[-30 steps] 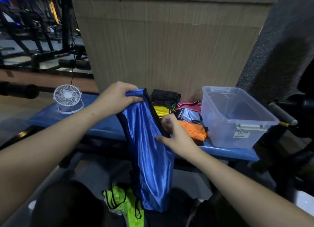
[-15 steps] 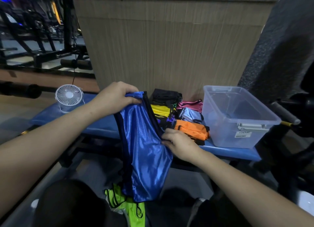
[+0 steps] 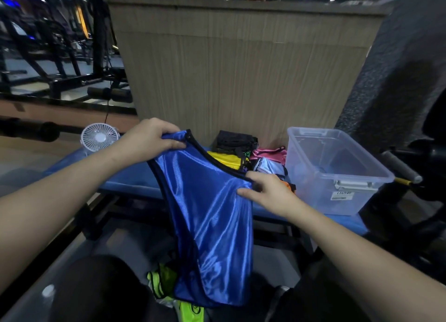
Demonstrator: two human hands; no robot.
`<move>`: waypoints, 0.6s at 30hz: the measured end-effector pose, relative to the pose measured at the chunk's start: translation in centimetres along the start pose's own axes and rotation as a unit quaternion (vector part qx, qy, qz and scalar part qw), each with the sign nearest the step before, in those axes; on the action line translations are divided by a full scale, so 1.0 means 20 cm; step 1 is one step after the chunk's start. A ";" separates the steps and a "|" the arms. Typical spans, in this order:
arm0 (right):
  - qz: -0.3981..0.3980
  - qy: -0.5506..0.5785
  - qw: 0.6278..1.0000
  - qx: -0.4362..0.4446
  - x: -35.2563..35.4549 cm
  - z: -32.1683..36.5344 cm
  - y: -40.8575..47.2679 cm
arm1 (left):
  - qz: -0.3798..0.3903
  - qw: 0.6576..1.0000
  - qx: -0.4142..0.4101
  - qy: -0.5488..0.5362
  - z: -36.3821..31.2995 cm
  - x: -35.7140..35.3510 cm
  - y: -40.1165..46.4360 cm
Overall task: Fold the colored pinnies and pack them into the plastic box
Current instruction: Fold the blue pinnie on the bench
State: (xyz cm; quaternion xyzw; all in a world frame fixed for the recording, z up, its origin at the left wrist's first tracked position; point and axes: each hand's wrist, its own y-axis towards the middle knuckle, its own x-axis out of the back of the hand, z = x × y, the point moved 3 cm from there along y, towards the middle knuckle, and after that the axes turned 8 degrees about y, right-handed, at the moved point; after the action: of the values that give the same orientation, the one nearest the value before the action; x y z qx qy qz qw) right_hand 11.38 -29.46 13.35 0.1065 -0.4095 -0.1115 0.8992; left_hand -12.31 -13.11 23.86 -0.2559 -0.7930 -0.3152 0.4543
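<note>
Standing at the far left of the blue bench (image 3: 135,177) is one small white fan (image 3: 99,136), its base hidden behind the person's left forearm and its cord trailing up into the dim gym equipment, which is too dark and blurred to sort out. Next comes the left hand (image 3: 147,138), fingers curled over the top corner of the blue pinny (image 3: 207,215) and gripping it there, thumb pressed on the front of the cloth. That pinny hangs in the air in front of the bench, shiny, edged in black, its lower end draping down between the person's knees and covering part of a neon-green pinny (image 3: 166,278) that lies low, cut off by the bottom edge. The right hand (image 3: 268,191) pinches the blue pinny's other upper edge, thumb on the front and fingers curled behind the cloth, so most of them cannot be seen. Behind it on the bench sits a heap of folded pinnies (image 3: 243,152): I count black, yellow, pink, pale blue and a sliver of orange, five colours, though the right hand hides part of the heap. At the right end stands one clear plastic box (image 3: 337,177), lid off, with a white clip and a small label reading "126940"; what lies inside is hard to make out.
</note>
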 end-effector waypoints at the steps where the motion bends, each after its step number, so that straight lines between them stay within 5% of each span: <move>1: -0.020 0.032 0.999 -0.004 0.00 0.00 0.00 | -0.002 1.000 -0.001 0.003 -0.01 0.01 0.00; 6: -0.013 0.213 0.975 -0.065 -0.01 -0.05 0.05 | -0.006 1.000 -0.026 -0.005 -0.03 0.09 0.03; 12: 0.081 0.257 0.958 -0.096 -0.04 -0.05 0.06 | 0.044 0.997 -0.062 -0.008 -0.12 0.16 0.06; 18: 0.063 0.314 0.940 -0.119 -0.04 -0.06 0.06 | 0.081 0.993 -0.087 0.013 -0.15 0.18 0.08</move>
State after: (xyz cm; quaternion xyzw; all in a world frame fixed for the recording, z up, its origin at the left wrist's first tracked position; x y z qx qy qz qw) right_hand 11.92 -28.00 12.29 0.0026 -0.0960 -0.0634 0.9934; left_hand -11.30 -13.81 28.64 -0.3535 -0.7334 -0.3481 0.4647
